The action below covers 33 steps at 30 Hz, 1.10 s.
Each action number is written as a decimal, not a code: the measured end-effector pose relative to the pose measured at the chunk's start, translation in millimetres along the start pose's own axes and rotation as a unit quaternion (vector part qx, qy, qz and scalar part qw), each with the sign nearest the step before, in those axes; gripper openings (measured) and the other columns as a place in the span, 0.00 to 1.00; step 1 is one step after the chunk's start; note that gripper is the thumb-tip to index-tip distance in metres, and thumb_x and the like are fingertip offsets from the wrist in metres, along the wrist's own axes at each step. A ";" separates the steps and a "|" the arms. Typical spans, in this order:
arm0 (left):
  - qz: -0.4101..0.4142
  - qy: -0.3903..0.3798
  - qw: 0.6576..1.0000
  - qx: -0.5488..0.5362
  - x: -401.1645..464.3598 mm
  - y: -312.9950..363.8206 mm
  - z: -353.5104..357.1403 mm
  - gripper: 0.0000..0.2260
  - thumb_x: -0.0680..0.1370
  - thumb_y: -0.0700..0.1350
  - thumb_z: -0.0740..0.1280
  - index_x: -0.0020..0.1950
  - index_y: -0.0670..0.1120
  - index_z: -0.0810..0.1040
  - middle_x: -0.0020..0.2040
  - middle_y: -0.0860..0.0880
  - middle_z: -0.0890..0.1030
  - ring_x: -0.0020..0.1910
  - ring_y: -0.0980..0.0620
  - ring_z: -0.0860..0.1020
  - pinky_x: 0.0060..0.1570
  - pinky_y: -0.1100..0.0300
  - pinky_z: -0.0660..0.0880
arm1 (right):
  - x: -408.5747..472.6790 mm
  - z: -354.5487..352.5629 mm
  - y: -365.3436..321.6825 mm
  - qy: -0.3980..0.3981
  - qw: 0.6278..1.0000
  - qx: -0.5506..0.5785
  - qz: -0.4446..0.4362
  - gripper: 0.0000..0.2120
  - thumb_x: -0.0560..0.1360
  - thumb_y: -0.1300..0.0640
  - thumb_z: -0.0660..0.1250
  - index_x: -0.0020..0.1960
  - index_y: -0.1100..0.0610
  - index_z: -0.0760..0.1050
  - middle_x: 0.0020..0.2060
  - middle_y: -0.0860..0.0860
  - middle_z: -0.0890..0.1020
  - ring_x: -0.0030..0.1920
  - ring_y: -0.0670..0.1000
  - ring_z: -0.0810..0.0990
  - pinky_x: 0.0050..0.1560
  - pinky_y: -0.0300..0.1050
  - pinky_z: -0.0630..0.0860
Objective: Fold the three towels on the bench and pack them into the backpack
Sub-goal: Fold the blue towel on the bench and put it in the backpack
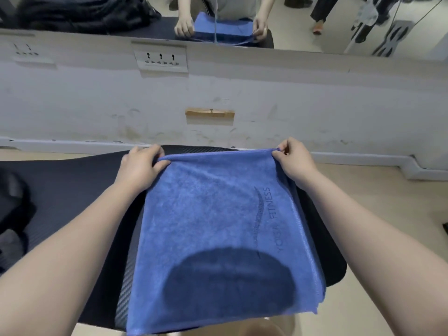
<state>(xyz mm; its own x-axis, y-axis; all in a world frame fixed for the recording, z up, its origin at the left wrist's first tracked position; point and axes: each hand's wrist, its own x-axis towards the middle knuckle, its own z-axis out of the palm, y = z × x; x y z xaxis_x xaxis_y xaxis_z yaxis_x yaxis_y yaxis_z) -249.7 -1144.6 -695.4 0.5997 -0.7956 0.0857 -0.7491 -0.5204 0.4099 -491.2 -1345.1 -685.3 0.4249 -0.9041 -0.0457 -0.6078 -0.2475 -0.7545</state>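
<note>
A blue towel [208,214] printed "YOGA FITNESS" lies folded over on the black padded bench [80,180], its near edge hanging toward me. My left hand [141,166] pinches the towel's far left corner. My right hand [292,161] pinches the far right corner. The far edge is pulled taut between both hands. A black backpack [12,214] shows partly at the left edge of the bench. No other towels are visible.
A white wall with socket plates [161,58] stands just beyond the bench, with a mirror [315,23] above it reflecting my hands, the towel and the backpack. Beige floor [378,214] lies to the right.
</note>
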 end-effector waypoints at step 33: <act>0.186 -0.087 0.974 0.100 -177.9 1.2 -10.5 0.30 0.69 0.71 0.56 0.54 0.47 0.75 0.53 0.48 0.74 0.51 0.51 0.72 0.47 0.56 0.71 | -101.7 -6.6 -5.8 -0.133 0.966 -0.221 0.038 0.09 0.72 0.60 0.65 0.35 0.61 0.71 0.32 0.56 0.75 0.35 0.57 0.75 0.31 0.46 0.68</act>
<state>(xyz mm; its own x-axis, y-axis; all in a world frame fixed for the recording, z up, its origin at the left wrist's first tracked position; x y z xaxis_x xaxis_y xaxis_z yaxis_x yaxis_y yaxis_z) -354.3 -1000.4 -700.6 0.2333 -0.9719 0.0320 -0.9552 -0.2229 0.1945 -535.3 -1254.0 -672.0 0.4898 -0.8186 -0.2999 -0.8453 -0.3618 -0.3931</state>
